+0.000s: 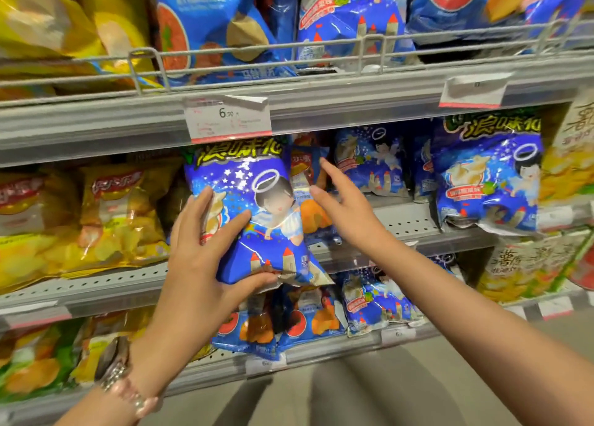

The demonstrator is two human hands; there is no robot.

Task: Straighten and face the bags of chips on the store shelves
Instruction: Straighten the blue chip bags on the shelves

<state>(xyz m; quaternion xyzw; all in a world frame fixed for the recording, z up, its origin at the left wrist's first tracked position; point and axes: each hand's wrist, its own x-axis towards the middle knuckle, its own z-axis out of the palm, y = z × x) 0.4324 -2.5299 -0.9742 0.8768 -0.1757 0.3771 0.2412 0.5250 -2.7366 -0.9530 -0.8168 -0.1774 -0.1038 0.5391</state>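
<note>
At the middle shelf (418, 223), your left hand (205, 258) grips a blue angel-print chip bag (257, 213): fingers spread up its left face, thumb hooked under the bottom edge. Bag upright, front toward you, held out in front of the shelf lip, top just below the price tag (229, 118) reading 6.50.

Your right hand (344, 207) is released, fingers straight, reaching past the bag's right edge toward an orange-and-blue bag (305, 181) standing behind it. Whether the fingertips touch either bag, can't tell.

Right of that, same shelf: a smaller blue bag (373, 162) set back, and another big blue angel bag (488, 174) at the front edge, facing out, leaning a little. Left: yellow chip bags (122, 213), slumped and overlapping.

Upper shelf: blue and yellow bags behind a wire rail (321, 44). Lower shelf: more blue bags (376, 303), some tilted.

Wristwatch (112, 367) with bracelet on your left wrist.
</note>
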